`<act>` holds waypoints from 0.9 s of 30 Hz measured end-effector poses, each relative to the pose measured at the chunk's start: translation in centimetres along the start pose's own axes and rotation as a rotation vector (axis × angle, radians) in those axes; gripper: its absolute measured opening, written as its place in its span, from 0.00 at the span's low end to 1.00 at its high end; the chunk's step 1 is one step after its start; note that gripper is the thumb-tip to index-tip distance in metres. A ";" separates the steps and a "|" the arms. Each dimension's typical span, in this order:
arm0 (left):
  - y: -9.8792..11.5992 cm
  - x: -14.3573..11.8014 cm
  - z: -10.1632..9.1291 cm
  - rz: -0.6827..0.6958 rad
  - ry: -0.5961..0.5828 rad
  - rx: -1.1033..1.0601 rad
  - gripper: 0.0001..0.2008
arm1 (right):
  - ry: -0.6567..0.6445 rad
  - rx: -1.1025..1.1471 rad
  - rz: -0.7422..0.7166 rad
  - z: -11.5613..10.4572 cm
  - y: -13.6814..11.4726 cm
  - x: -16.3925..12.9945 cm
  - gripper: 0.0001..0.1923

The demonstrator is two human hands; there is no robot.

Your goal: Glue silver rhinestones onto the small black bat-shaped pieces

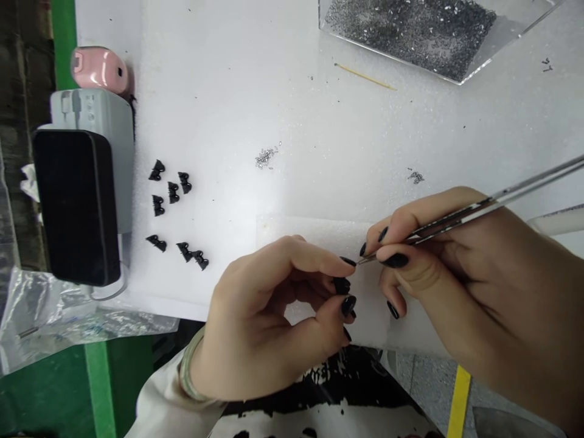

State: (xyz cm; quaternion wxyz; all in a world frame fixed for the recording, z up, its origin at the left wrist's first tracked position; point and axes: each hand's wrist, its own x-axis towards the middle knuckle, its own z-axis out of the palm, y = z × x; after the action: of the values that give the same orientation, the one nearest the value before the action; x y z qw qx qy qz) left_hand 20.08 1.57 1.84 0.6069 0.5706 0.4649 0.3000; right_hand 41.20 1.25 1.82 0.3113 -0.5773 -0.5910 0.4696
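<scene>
My left hand [269, 304] is closed, its index finger and thumb around a small black clip [341, 285], partly hidden by the fingers and dark nails. In my right hand [447, 267] I grip a pair of metal tweezers [474, 211] like a pen. The tweezers' tips meet the end of my left index finger, just above the clip. Whether anything tiny sits in the tips cannot be made out. Beyond my hands lie a small heap of tiny shiny pieces [416, 176] and another heap [264, 157]. Several similar black clips [173, 192] lie to the left.
A clear tray [387, 56] of tiny dark pieces stands at the far right, with a thin yellow stick [365, 76] before it. Along the left edge are a black phone [75, 207], a pale blue box [123, 152] and a pink device [98, 68]. White foam covers the table.
</scene>
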 end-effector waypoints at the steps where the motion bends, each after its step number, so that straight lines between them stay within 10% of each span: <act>1: 0.0 0.0 0.0 -0.001 -0.001 0.000 0.19 | -0.001 0.000 0.002 0.0 0.0 0.0 0.08; 27: -0.4 0.2 0.0 0.089 -0.034 -0.013 0.19 | -0.101 0.072 0.006 -0.6 -0.4 0.3 0.06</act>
State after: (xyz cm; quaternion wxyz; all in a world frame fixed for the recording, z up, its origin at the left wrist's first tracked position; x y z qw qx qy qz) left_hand 20.15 1.70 1.39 0.6045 0.5916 0.4268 0.3200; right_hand 41.59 1.68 2.34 0.3004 -0.5432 -0.5868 0.5200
